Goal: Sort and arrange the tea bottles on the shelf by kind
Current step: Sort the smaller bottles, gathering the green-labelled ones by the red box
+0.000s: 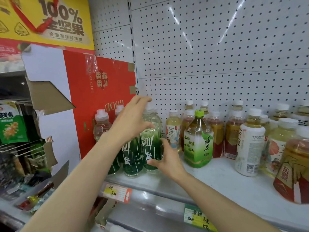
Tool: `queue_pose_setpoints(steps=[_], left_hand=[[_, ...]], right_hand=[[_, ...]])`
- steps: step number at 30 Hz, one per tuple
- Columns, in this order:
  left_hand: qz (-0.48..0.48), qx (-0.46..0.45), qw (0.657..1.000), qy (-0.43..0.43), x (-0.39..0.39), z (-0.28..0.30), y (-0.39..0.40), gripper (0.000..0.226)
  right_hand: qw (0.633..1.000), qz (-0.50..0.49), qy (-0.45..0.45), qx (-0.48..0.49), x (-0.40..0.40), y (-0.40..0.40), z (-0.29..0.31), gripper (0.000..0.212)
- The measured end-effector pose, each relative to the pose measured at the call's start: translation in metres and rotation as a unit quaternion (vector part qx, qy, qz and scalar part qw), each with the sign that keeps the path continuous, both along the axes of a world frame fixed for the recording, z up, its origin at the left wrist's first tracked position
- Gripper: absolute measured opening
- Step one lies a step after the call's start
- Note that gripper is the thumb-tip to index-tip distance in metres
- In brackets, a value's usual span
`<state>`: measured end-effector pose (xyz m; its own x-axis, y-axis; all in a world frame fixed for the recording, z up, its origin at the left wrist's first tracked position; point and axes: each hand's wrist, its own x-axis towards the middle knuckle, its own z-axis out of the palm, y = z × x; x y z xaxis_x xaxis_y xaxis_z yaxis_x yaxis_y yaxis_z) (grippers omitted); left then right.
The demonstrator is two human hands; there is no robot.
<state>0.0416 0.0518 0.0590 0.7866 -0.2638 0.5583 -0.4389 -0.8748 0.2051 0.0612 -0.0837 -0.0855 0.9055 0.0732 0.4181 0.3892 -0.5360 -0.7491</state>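
**Both hands at the dark-green bottles on the shelf's left end**

The left hand (132, 118) reaches over the upper part of a dark-green-labelled tea bottle (151, 139), fingers spread and loosely curved around its neck and shoulder; whether they actually clasp it cannot be told. The right hand (164, 158) is lower down, thumb and fingers spread open against the base of the same bottle's label. This bottle stands upright on the white shelf (225, 178), at the right of a small group of like bottles beside a red cardboard box (100, 97). Just to its right stands a pale tea bottle with a white cap (173, 129), then a green-capped green tea bottle (198, 139). Further right, amber bottles with red labels (232, 136) and white-labelled bottles (250, 144) stand mixed together. Price tags (117, 192) hang on the shelf's front edge.
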Motion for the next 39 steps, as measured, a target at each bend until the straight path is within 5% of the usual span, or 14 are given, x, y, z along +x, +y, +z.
queue_pose_setpoints(steps=[10, 16, 19, 28, 35, 39], left_hand=[[0.064, 0.124, 0.989, 0.040, 0.010, 0.022, -0.023, 0.067], [0.035, 0.205, 0.978, 0.030, 0.072, 0.051, -0.103, 0.036], [0.061, 0.269, 0.955, 0.112, 0.107, 0.044, -0.135, 0.028], [0.120, 0.340, 0.900, 0.247, 0.129, 0.032, -0.148, 0.039], [0.085, 0.238, 0.944, 0.212, 0.125, 0.087, -0.118, 0.041], [0.045, 0.127, 0.980, 0.146, 0.105, 0.122, -0.095, 0.032]], right_hand=[[0.997, 0.025, 0.008, -0.077, -0.003, -0.014, -0.002, 0.078], [0.954, -0.134, -0.240, -0.116, -0.018, -0.081, 0.024, 0.037], [0.939, -0.203, -0.260, -0.098, -0.021, -0.113, 0.026, 0.034], [0.967, -0.210, -0.125, -0.066, -0.022, -0.157, 0.018, 0.077], [0.993, -0.089, 0.055, -0.047, 0.017, -0.161, 0.044, 0.125], [0.988, -0.115, 0.067, -0.076, 0.025, -0.153, 0.044, 0.126]])
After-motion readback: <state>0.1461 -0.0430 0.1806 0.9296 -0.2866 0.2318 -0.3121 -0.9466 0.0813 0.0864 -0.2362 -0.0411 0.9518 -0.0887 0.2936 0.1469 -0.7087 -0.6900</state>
